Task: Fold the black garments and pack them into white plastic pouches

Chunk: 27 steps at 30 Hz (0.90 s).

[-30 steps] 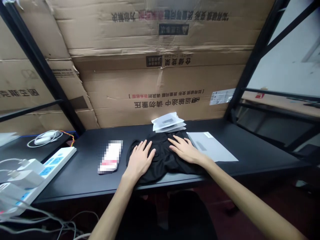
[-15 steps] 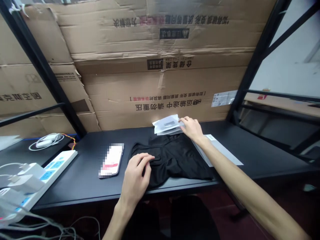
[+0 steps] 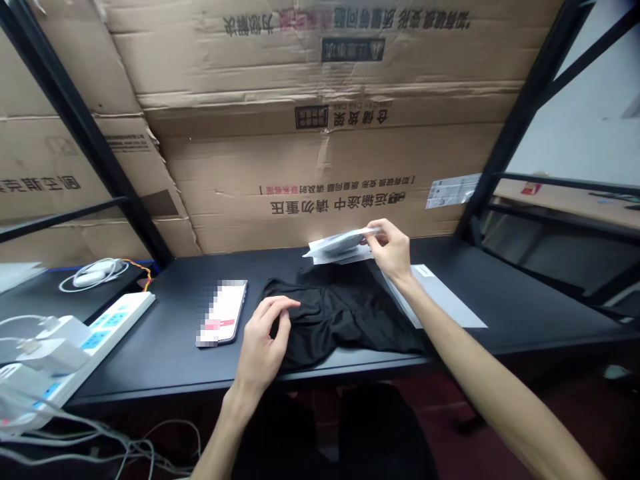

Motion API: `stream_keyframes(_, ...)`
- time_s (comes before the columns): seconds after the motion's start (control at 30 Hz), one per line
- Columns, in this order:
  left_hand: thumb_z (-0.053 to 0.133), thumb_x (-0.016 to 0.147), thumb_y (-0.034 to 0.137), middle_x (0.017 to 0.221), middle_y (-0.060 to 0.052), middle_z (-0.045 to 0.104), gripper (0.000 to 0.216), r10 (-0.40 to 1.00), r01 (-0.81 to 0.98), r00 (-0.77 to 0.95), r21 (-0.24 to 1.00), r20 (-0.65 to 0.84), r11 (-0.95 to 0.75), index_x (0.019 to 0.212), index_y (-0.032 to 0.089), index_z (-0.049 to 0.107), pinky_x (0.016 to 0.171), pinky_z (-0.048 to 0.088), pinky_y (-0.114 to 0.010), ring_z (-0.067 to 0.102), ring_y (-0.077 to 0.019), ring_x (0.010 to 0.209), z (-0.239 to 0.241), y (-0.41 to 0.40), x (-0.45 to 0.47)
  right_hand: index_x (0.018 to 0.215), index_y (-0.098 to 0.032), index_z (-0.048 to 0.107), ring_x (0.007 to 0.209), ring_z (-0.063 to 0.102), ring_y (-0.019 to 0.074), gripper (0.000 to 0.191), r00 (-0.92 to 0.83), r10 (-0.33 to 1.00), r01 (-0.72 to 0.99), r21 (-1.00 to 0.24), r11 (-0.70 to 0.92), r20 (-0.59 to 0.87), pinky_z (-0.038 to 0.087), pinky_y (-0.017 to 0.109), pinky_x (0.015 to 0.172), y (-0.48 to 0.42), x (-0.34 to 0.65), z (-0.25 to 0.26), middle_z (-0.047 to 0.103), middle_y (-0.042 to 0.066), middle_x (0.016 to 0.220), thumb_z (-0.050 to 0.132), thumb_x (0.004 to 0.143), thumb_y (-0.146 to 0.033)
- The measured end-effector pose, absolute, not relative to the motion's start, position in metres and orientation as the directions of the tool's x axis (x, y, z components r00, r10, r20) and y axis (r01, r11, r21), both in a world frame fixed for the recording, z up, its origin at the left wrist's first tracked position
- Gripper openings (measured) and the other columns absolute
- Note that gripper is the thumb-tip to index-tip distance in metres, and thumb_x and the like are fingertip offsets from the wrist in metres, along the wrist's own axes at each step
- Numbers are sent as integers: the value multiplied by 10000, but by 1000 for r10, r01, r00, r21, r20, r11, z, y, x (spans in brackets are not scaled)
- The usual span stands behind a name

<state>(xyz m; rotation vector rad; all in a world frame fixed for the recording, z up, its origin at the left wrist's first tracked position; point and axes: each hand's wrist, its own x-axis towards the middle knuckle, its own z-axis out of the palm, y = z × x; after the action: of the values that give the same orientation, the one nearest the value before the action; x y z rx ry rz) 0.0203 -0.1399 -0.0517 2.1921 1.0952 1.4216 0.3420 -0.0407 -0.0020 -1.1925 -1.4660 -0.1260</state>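
Observation:
A crumpled black garment point(image 3: 345, 320) lies flat on the black table point(image 3: 165, 300). My left hand point(image 3: 263, 340) rests at the garment's left edge, fingers loosely curled and holding nothing. Farther back, my right hand point(image 3: 393, 250) pinches the edge of the top packet in a small stack of translucent plastic packets point(image 3: 335, 248) and raises it slightly. The stack sits behind the garment. Between them, a grey flat sheet point(image 3: 443, 300) lies partly under my right forearm. Left of the garment lies a phone point(image 3: 223, 313) with a blurred screen.
A white power strip point(image 3: 95, 340) with plugged-in white adapters and tangled cables sits at the lower left, beside a white cable coil point(image 3: 95, 273). Flattened cardboard point(image 3: 320, 167) lines the back, framed by black shelf uprights point(image 3: 530, 113).
My right hand has moved from the garment to the packets and lifted the top one. My left hand has drawn back toward the garment's left edge, its fingers more curled.

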Motion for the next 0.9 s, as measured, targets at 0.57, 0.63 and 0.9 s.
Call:
stream_keyframes(0.57,761,938,84,1092,-52,687,402,372,519,234,209,898,-829,1287,273,701,822,568,-344,672,-194,961,-52,-155,34,1019,-259,761,865,792,212,309,164,308,643,-338,687,937,656,336,803,-200,248,-34,806,26,929,773,862,7)
stream_keyframes(0.63,789,926,105,1093,-52,693,404,363,514,252,194,897,-836,1283,272,707,785,557,-332,666,-186,927,-51,-158,36,1033,-244,755,877,796,202,319,119,321,646,-319,694,940,658,310,818,-208,244,-33,804,37,938,758,863,26)
stream_keyframes(0.9,784,925,75,1011,-47,725,333,269,359,251,168,930,-918,1218,225,738,795,596,-334,689,-187,915,-26,-198,56,1228,-233,667,987,791,197,386,-67,460,451,-384,806,885,660,306,906,-226,247,-20,801,59,1066,685,923,2)
